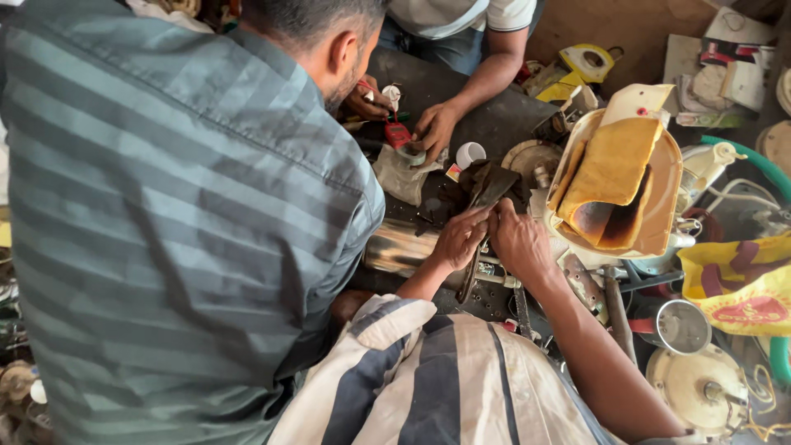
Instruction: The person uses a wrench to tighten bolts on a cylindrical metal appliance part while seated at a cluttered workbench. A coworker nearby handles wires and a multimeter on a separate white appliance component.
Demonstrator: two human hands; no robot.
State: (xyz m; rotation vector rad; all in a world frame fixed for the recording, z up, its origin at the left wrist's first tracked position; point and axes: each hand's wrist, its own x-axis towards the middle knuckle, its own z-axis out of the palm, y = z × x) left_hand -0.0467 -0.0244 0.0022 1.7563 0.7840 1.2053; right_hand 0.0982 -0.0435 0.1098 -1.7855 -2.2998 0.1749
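Note:
My left hand (460, 237) and my right hand (519, 243) meet at the middle of a cluttered dark workbench (486, 115). Both are closed on a long dark metal tool (492, 189) that runs from a dark rag down between my palms. The thumbs nearly touch. My arms come from a white and blue striped shirt (445, 379) at the bottom edge. What the tool's lower end bears on is hidden by my hands.
A person in a grey striped shirt (165, 214) leans over the bench at left. Another person's hands (435, 125) at the far side touch a small red item (398, 133). A cream appliance shell with a scorched yellow pad (614, 177), a yellow bag (741, 288) and a metal cup (684, 325) crowd the right.

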